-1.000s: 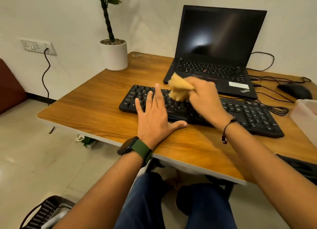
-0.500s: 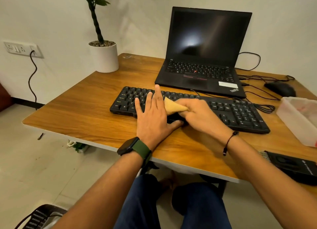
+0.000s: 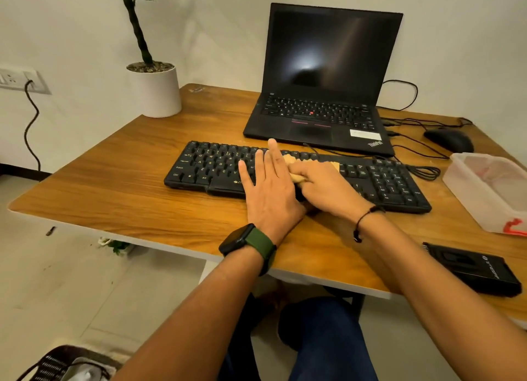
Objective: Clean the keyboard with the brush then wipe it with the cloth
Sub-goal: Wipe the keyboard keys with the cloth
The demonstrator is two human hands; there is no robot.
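Left hand point(image 3: 269, 187) flat; right hand point(image 3: 325, 182) presses cloth point(image 3: 296, 169) (bunched).

Your left hand point(image 3: 269, 189) flat with straight fingers on the black keyboard point(image 3: 216, 169), your right hand point(image 3: 325, 185) pressing a tan cloth point(image 3: 289, 161) onto the keys just beside it, open laptop point(image 3: 322, 95) behind, wooden desk point(image 3: 137, 187) beneath

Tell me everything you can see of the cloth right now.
The cloth is a small tan-yellow piece, soft and crumpled, mostly hidden under the right hand, which presses it onto the middle keys of the black keyboard. Only bits show: a bunched edge by the fingertips, a fold under the hand, a corner at its far side. The left hand lies flat on the keys right beside it; whether they touch is unclear.
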